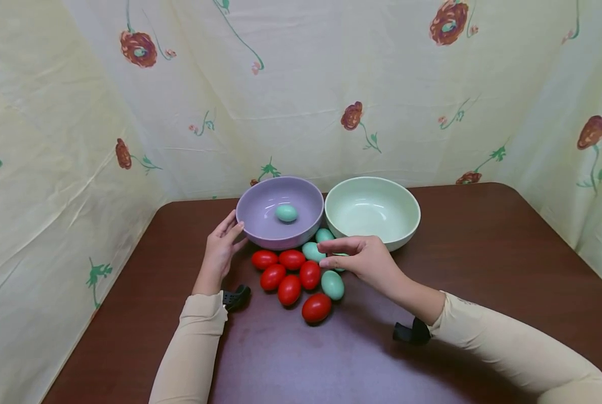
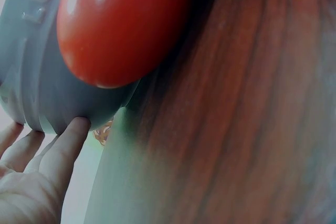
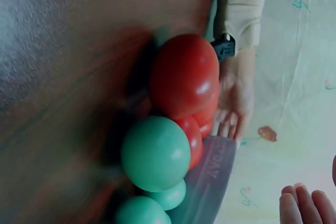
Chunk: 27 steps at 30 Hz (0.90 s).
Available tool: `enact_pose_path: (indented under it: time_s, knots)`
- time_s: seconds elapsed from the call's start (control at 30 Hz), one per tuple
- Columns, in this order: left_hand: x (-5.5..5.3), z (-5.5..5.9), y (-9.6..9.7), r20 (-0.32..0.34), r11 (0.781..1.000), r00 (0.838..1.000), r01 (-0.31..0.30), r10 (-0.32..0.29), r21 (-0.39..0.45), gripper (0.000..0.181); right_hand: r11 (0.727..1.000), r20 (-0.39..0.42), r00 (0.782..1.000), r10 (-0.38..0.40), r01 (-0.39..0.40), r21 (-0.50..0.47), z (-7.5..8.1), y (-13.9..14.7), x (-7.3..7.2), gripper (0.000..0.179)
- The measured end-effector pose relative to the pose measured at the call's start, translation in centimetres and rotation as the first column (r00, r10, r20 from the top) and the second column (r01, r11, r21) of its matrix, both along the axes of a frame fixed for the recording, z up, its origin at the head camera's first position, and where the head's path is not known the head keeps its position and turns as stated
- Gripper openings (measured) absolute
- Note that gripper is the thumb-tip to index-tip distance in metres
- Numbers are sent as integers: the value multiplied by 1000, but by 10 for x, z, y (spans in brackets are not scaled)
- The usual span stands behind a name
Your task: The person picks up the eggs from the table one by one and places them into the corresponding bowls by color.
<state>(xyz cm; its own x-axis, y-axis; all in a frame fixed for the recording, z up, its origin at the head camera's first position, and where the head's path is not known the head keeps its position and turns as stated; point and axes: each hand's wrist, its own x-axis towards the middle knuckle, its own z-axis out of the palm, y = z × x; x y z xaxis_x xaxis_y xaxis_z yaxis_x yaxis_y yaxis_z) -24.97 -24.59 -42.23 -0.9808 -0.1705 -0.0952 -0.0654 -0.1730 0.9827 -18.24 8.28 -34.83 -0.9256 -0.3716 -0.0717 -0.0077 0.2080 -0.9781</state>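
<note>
My left hand (image 1: 220,249) rests against the left side of a purple bowl (image 1: 255,209), thumb at the rim. In the left wrist view its extended fingers (image 2: 65,153) touch the bowl's outer wall. A mint-green egg (image 1: 286,212) lies inside that bowl. Over the loose eggs hovers my right hand (image 1: 369,258), thumb and fingers apart with nothing between them. Several red eggs (image 1: 289,290) lie in front of the purple bowl. More mint-green eggs (image 1: 333,285) lie to their right, one partly hidden behind the right hand.
A pale green bowl (image 1: 372,196) with no eggs inside stands to the right of the purple one, close beside it. Both are near the back edge of the dark wooden table (image 1: 473,247). Behind hangs a flowered curtain (image 1: 301,112). Black wrist devices (image 1: 411,332) sit under both wrists.
</note>
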Motion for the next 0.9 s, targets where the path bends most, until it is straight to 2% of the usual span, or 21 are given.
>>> enact_pose_path:
  time_s: [0.43, 0.63, 0.9]
  knots:
    - [-1, 3, 2, 5, 1000, 1000, 4, -4, 12, 60, 998, -60, 998, -4, 8, 55, -13, 8, 2, 37]
    - [0, 4, 1, -1, 1000, 1000, 6, -6, 19, 60, 997, -72, 997, -39, 44, 71, -22, 11, 4, 34]
    - [1, 4, 0, 5, 1000, 1000, -1, 1, 7, 60, 985, -69, 994, -87, 96, 141, -31, 14, 7, 32]
